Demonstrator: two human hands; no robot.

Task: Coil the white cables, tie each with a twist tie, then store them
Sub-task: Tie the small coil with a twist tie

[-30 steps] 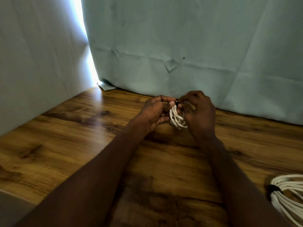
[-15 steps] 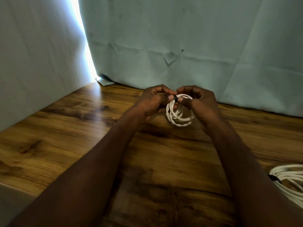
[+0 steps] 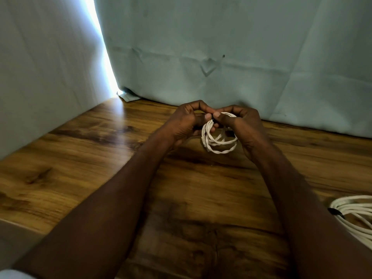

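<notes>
A small coil of white cable point(image 3: 219, 140) hangs between my two hands, just above the wooden table point(image 3: 80, 158). My left hand point(image 3: 186, 122) and my right hand point(image 3: 244, 125) meet at the top of the coil. Both pinch a dark twist tie point(image 3: 213, 118) there with thumb and fingers. The tie is mostly hidden by my fingertips. A second, larger white cable coil point(image 3: 356, 214) lies at the table's right edge, bound by a black tie point(image 3: 335, 212).
Pale blue-green cloth point(image 3: 221, 47) hangs as a backdrop behind and to the left of the table. Bright light comes through a gap point(image 3: 102, 47) between the cloth panels. A scrap of folded cloth point(image 3: 127, 95) lies at the table's far corner.
The small coil has turned to face the camera and hangs lower and more open. Both hands have stayed together at its top, pinching the tie.
</notes>
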